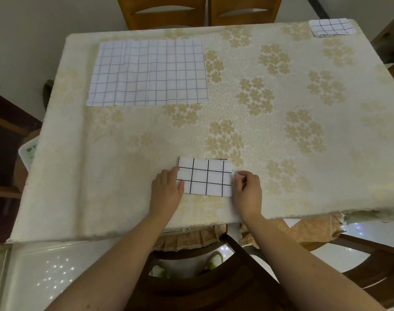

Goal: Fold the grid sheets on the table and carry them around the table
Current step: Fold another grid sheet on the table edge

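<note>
Both hands at a folded grid sheet on the near edge of the surface.

The left hand (167, 189) rests on the left edge of the folded sheet (205, 177), fingers loosely curved. The right hand (247, 189) pinches its right edge. An unfolded sheet (149, 72) lies flat far left; a small folded stack (331, 27) sits at the far right corner of the surface (281, 131).

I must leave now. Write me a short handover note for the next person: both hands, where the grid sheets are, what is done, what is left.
Left hand rests with fingers on the left edge of the folded sheet; right hand pinches its right edge.
That sheet lies near the front edge of the table.
Large sheet, far left, lies unfolded.
Small folded stack sits at the far right corner.
Done: near sheet folded small.
Left: fold the large sheet, carry the sheets around the table.
</note>
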Demonstrator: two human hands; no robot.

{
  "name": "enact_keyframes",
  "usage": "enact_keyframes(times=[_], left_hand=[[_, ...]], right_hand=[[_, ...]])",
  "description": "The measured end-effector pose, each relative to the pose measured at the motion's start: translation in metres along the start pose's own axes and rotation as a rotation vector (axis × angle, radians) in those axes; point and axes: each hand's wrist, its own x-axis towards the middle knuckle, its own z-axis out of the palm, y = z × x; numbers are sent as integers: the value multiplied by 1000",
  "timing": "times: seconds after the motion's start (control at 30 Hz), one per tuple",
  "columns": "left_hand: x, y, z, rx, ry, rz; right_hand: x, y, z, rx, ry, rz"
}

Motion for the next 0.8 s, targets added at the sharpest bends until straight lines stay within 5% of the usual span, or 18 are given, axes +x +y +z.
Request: enact_keyframes(times=[0.17,0.33,0.8], left_hand=[[-1,-9,13,148,-209,337],[3,-13,19,236,-356,275],[4,-7,19,205,-451,136]], right_hand=[[-11,6,11,-285,-74,-396],[-13,2,32,-527,-183,-577],[10,11,29,-768,-350,-404]])
